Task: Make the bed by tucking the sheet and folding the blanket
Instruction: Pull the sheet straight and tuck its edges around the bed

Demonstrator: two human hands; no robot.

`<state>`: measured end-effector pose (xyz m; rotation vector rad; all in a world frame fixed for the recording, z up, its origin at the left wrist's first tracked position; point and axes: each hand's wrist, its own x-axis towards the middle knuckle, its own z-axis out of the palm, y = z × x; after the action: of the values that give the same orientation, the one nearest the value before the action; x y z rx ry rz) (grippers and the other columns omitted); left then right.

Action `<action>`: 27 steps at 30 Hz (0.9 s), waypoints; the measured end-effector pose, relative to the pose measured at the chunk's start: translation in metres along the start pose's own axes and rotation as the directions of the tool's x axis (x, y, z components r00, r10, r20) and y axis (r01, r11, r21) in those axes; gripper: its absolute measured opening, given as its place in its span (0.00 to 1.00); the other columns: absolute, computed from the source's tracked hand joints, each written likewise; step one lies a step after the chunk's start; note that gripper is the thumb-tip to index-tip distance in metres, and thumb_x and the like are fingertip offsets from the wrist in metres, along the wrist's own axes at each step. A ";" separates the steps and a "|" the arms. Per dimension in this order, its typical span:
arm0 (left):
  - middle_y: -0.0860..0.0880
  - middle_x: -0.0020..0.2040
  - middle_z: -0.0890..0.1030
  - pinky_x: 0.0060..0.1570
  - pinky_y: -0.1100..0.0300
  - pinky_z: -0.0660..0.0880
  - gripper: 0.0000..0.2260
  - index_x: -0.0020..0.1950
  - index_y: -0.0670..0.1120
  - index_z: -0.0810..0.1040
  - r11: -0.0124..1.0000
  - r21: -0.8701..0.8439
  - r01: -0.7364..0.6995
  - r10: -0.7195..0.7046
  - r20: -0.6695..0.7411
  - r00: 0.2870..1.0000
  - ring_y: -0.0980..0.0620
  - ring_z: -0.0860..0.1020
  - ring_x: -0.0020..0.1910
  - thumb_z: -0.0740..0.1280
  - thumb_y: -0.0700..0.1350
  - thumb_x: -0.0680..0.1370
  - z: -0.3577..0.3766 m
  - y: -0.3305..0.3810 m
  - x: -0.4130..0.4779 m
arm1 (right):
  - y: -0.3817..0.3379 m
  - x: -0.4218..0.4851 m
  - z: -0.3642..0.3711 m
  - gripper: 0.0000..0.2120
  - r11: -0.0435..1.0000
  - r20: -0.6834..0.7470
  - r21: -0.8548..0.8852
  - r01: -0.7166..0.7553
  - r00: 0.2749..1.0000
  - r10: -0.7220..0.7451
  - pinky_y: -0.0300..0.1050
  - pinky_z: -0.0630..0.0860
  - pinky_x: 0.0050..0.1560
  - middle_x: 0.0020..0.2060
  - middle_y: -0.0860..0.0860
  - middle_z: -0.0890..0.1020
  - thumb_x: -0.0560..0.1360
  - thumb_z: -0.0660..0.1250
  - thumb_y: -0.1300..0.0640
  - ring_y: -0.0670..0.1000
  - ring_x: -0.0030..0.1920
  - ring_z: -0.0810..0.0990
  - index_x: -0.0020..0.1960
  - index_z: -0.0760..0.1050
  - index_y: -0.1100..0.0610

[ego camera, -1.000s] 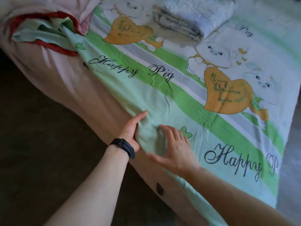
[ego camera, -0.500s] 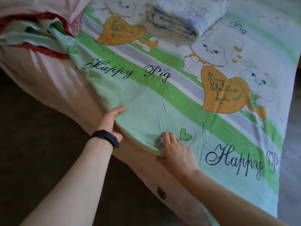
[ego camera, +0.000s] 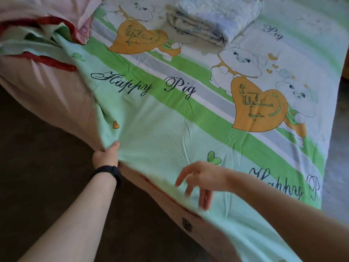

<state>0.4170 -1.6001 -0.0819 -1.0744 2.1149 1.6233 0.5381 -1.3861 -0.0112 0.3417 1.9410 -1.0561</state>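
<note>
The left hand [ego camera: 105, 155] pinches the sheet [ego camera: 160, 133] at the near edge of the bed [ego camera: 56, 95], thumb on top. The right hand [ego camera: 204, 176] hangs over the sheet, with its fingers [ego camera: 204, 199] spread and holding nothing. The loose sheet edge runs along the bed edge just below them.

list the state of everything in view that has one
sheet, spread flat, near edge untucked, far left corner bunched
blanket, folded, lying on the sheet
left hand, pinches the sheet's edge
right hand, fingers relaxed over the sheet, holds nothing
mattress, side bare
</note>
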 end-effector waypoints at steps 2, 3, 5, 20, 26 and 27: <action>0.47 0.52 0.81 0.49 0.50 0.76 0.18 0.58 0.44 0.76 0.961 -0.165 0.221 -0.179 0.235 0.955 0.45 0.80 0.49 0.72 0.51 0.72 -0.002 0.000 -0.001 | 0.003 0.005 -0.006 0.14 0.960 -0.123 0.277 0.048 0.992 -0.014 0.53 0.82 0.36 0.45 0.57 0.84 0.76 0.56 0.63 0.61 0.34 0.83 0.57 0.76 0.57; 0.48 0.50 0.83 0.48 0.50 0.77 0.16 0.57 0.47 0.78 0.940 -0.190 0.283 -0.193 0.388 0.901 0.47 0.81 0.47 0.72 0.51 0.72 -0.005 0.000 -0.001 | 0.007 0.011 -0.005 0.13 0.961 -0.314 0.247 0.123 0.949 -0.041 0.54 0.82 0.38 0.45 0.54 0.84 0.76 0.58 0.62 0.58 0.34 0.84 0.55 0.77 0.55; 0.46 0.51 0.84 0.50 0.50 0.77 0.14 0.57 0.47 0.79 0.959 -0.127 0.253 -0.148 0.539 0.830 0.47 0.82 0.49 0.72 0.46 0.72 -0.012 -0.003 0.002 | 0.016 0.022 0.001 0.12 0.982 -0.638 0.007 0.187 0.758 -0.140 0.52 0.81 0.46 0.48 0.47 0.82 0.75 0.61 0.57 0.50 0.39 0.83 0.57 0.76 0.51; 0.48 0.77 0.36 0.72 0.43 0.40 0.28 0.73 0.63 0.36 -0.179 0.499 -0.848 0.445 0.809 0.383 0.43 0.39 0.76 0.40 0.68 0.75 0.032 -0.038 -0.008 | 0.065 0.042 0.088 0.36 0.540 -0.309 -0.841 0.034 0.788 -0.532 0.71 0.44 0.71 0.78 0.53 0.51 0.74 0.53 0.36 0.57 0.77 0.42 0.78 0.51 0.49; 0.43 0.77 0.39 0.74 0.42 0.46 0.35 0.77 0.44 0.41 0.353 0.758 -0.548 0.457 0.372 0.808 0.42 0.43 0.77 0.51 0.61 0.79 0.030 -0.042 -0.006 | 0.067 0.038 0.084 0.23 0.512 -0.303 -0.833 0.210 0.600 -0.740 0.56 0.53 0.74 0.74 0.50 0.63 0.79 0.55 0.51 0.51 0.75 0.60 0.73 0.64 0.52; 0.43 0.77 0.38 0.74 0.42 0.44 0.34 0.77 0.46 0.41 0.276 0.732 -0.623 0.518 0.432 0.738 0.41 0.43 0.77 0.50 0.61 0.79 0.036 -0.041 -0.012 | 0.062 0.042 0.071 0.24 0.596 -0.430 -0.793 0.128 0.575 -0.695 0.56 0.51 0.74 0.75 0.51 0.62 0.79 0.54 0.52 0.51 0.76 0.57 0.75 0.62 0.54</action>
<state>0.4453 -1.5665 -0.1165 0.1758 2.8480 0.4696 0.5906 -1.4107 -0.0967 -0.2744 3.1175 -0.3555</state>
